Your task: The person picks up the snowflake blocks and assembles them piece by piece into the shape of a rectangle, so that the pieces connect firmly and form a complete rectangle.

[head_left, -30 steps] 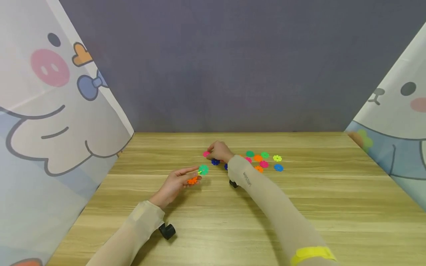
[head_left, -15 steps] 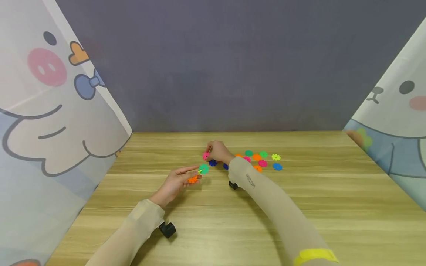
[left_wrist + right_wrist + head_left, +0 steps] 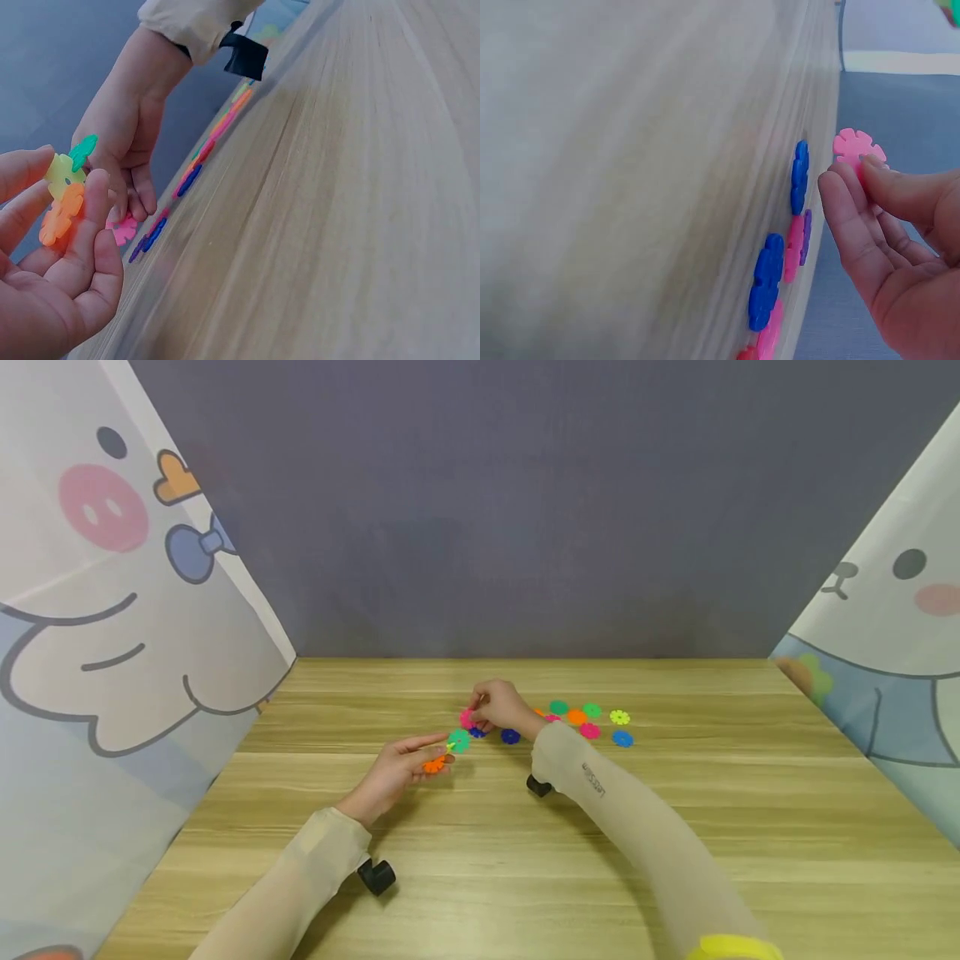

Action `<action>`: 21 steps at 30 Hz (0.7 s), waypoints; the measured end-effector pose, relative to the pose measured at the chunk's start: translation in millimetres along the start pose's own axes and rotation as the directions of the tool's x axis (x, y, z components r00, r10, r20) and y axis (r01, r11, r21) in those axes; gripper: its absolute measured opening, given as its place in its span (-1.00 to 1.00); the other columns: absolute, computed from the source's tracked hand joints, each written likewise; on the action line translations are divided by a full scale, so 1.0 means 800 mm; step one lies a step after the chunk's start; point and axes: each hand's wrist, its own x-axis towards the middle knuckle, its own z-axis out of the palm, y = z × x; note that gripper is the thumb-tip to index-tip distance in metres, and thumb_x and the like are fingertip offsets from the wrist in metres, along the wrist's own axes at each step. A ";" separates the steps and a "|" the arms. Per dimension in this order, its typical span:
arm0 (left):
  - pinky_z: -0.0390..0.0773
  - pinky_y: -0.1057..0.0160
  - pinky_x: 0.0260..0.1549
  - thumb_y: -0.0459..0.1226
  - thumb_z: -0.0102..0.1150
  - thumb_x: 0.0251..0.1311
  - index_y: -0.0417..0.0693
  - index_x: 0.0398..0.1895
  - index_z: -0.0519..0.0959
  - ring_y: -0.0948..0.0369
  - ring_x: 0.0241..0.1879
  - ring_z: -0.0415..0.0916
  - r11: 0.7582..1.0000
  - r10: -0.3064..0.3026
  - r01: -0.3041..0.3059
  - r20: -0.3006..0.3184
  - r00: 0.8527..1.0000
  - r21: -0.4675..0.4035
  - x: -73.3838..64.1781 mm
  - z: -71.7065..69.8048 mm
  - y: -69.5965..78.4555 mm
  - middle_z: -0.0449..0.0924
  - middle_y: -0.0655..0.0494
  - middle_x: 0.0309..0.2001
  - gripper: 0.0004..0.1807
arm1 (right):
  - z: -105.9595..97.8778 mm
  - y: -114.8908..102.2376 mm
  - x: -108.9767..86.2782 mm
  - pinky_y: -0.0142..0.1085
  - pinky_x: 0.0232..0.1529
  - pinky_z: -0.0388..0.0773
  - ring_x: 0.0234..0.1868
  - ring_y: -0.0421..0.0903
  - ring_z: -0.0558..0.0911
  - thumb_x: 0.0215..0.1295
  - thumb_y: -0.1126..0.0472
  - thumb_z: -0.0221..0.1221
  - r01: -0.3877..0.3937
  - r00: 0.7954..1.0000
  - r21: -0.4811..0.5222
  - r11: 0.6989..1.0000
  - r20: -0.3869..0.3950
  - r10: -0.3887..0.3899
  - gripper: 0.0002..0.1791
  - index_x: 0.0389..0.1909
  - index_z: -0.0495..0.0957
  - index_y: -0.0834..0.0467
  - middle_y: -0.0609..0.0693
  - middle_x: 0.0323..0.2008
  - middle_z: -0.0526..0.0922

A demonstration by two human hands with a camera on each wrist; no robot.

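My left hand (image 3: pixel 396 774) holds a joined cluster of plastic snowflake discs above the table: a green disc (image 3: pixel 459 741), a yellow disc (image 3: pixel 64 177) and an orange disc (image 3: pixel 61 217). The yellow one sits between the other two. Just right of and beyond it, my right hand (image 3: pixel 501 704) pinches a pink snowflake disc (image 3: pixel 855 145) between thumb and fingers, lifted off the tabletop. In the head view this pink disc (image 3: pixel 467 718) is close to the green one, apart from it. Beneath the right hand lies a dark blue disc (image 3: pixel 477 732), partly hidden.
Several loose discs lie on the wooden table (image 3: pixel 480 860) beside the right forearm, among them a dark blue disc (image 3: pixel 510 737), a light blue disc (image 3: pixel 622 738) and a yellow-green disc (image 3: pixel 619 717). A grey wall (image 3: pixel 480 510) stands behind, with cartoon-printed panels at both sides.
My right hand has picked the pink disc up from the table, turned it upright and drawn it slightly nearer. The left hand stays almost still with its cluster.
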 end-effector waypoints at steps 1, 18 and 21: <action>0.64 0.15 -0.07 -0.33 0.15 0.38 -0.32 0.31 0.45 0.17 -0.21 0.70 1.000 -0.001 0.001 0.000 1.000 0.000 0.000 0.000 0.000 0.70 -0.16 -0.07 -0.53 | -0.001 -0.001 -0.003 -0.26 -0.48 0.69 -0.53 -0.05 0.68 0.23 0.47 0.29 0.006 1.000 0.010 1.000 -0.001 -0.006 -0.92 -0.37 0.59 0.28 0.10 -0.50 0.67; 0.61 0.21 -0.12 -0.28 0.13 0.42 -0.27 0.33 0.45 0.19 -0.18 0.69 0.999 0.015 -0.016 0.026 1.000 0.043 0.004 0.001 0.003 0.70 -0.13 -0.05 -0.53 | -0.025 -0.007 -0.061 -0.01 -0.29 0.70 -0.36 0.20 0.71 0.27 0.47 0.27 0.115 0.992 0.173 0.978 -0.077 -0.103 -0.96 -0.32 0.62 0.29 0.15 -0.42 0.68; 0.61 0.21 -0.13 -0.28 0.14 0.41 -0.27 0.33 0.45 0.15 -0.16 0.69 0.999 0.016 -0.017 0.025 1.000 0.043 0.004 0.002 0.004 0.70 -0.14 -0.04 -0.53 | -0.028 -0.007 -0.069 0.00 -0.29 0.70 -0.35 0.26 0.70 0.28 0.48 0.25 0.138 0.989 0.190 0.972 -0.078 -0.125 -0.97 -0.30 0.62 0.33 0.17 -0.42 0.68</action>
